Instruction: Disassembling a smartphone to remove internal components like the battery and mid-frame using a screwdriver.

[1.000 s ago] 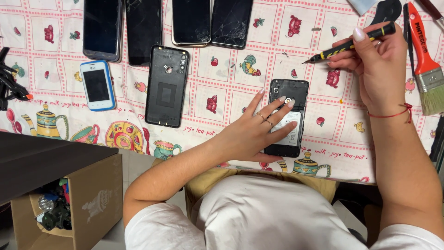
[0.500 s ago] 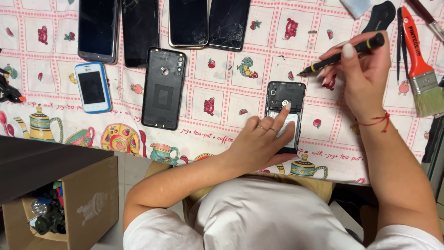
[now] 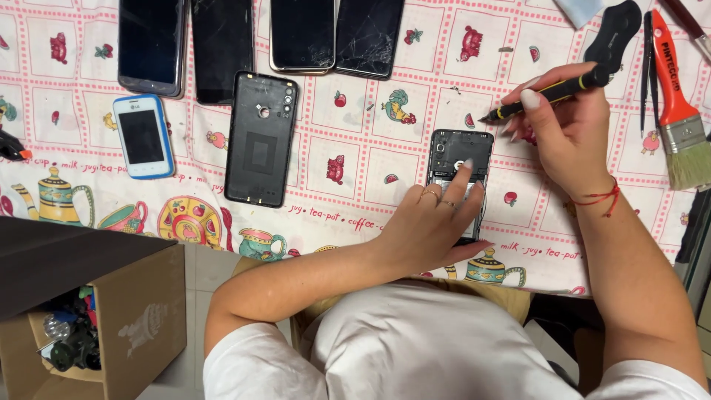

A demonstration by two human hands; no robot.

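Observation:
An opened black phone point(image 3: 461, 152) with its back removed lies on the patterned tablecloth point(image 3: 355, 155). My left hand point(image 3: 433, 222) rests flat over its lower half, index finger stretched onto the exposed inside. My right hand point(image 3: 566, 130) holds a black and yellow screwdriver point(image 3: 548, 92) like a pen, tip pointing left just above the phone's top right corner. The phone's black back cover point(image 3: 261, 139) lies to the left.
Several dark phones, some with cracked screens point(image 3: 366, 33), line the far edge. A small blue and white phone point(image 3: 142, 137) lies at left. A red-handled paintbrush point(image 3: 678, 111) and tweezers point(image 3: 650, 67) lie at right. An open cardboard box point(image 3: 104, 326) sits on the floor, lower left.
My left hand has slid so that only the index finger reaches up onto the phone's inside. My right hand has lowered the screwdriver tip toward the phone's top edge.

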